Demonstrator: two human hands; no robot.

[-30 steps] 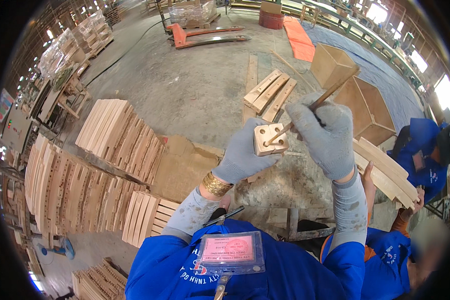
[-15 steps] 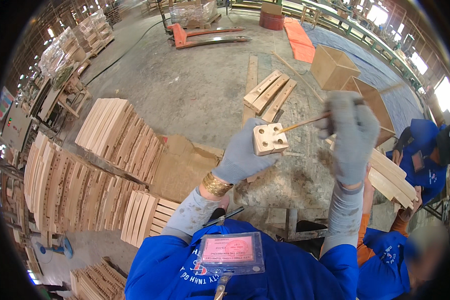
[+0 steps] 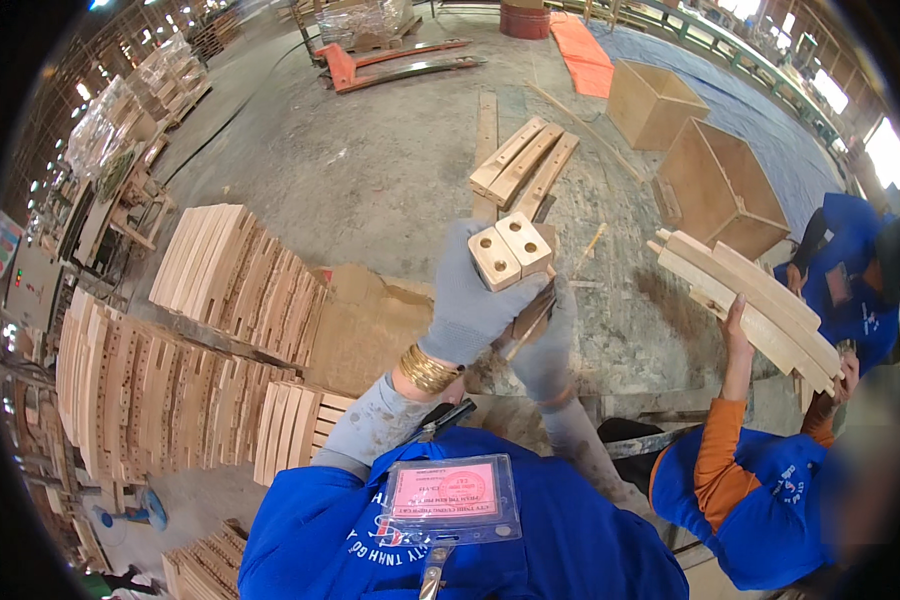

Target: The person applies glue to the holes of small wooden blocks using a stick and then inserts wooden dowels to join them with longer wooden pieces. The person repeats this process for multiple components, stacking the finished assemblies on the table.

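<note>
My left hand (image 3: 462, 318), in a grey glove, is closed around a pair of pale wooden pieces (image 3: 497, 262). Their square ends face up side by side, each with two round holes. My right hand (image 3: 546, 362), also gloved, is closed just right of and below them, against their lower part. A thin wooden stick (image 3: 526, 338) slants out from its fingers; the fingertips are partly hidden. Beyond my hands, several slightly curved wooden pieces (image 3: 526, 160) lie together on the worktop.
Stacked wooden parts (image 3: 150, 390) stand on my left by a cardboard sheet (image 3: 365, 318). To the right, a co-worker (image 3: 750, 480) in blue holds a bundle of wooden slats (image 3: 755, 300), near another person (image 3: 840, 280). Open boxes (image 3: 720, 185) and an orange pallet jack (image 3: 345, 68) are farther off.
My right hand has come down and left with the stick, from right of the wooden pieces to beside and below them. The co-worker's slat bundle is now in fuller view.
</note>
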